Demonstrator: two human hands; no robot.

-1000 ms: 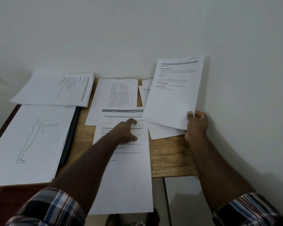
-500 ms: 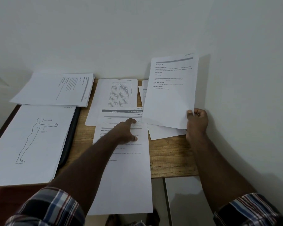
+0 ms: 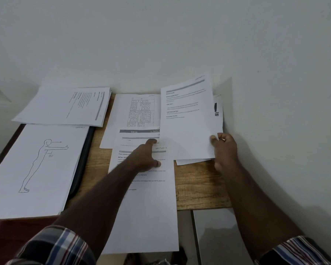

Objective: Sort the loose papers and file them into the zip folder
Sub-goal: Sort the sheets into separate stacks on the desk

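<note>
A: What is the right hand (image 3: pixel 225 148) doing?
B: It is pinching the lower right corner of a printed sheet (image 3: pixel 187 119), thumb on the front, fingers curled behind. The sheet is hanging tilted over the back right corner of the wooden table (image 3: pixel 195 184), close to the wall (image 3: pixel 161 39).

A: And under that sheet?
B: More pages (image 3: pixel 217 111) are lying flat at the table's right edge, one showing a small dark picture.

A: The left hand (image 3: pixel 145 155)?
B: It is resting on a long sheet of text (image 3: pixel 149 213) in the middle, with the forefinger stretched out and pressing on the paper; the other fingers are loosely bent, gripping nothing. That sheet is hanging over the table's front edge.

A: Anything behind it?
B: A page with a table of print (image 3: pixel 136 109) is lying against the back edge.

A: Where is the folder?
B: A dark folder (image 3: pixel 82 159) is lying at the left edge, mostly covered by a sheet with a drawn figure (image 3: pixel 36 169) holding its arm out. Another stack of pages (image 3: pixel 67 106) is lying turned sideways at the back left corner.

A: Sleeves?
B: Plaid sleeves (image 3: pixel 61 247) are showing at both forearms.
</note>
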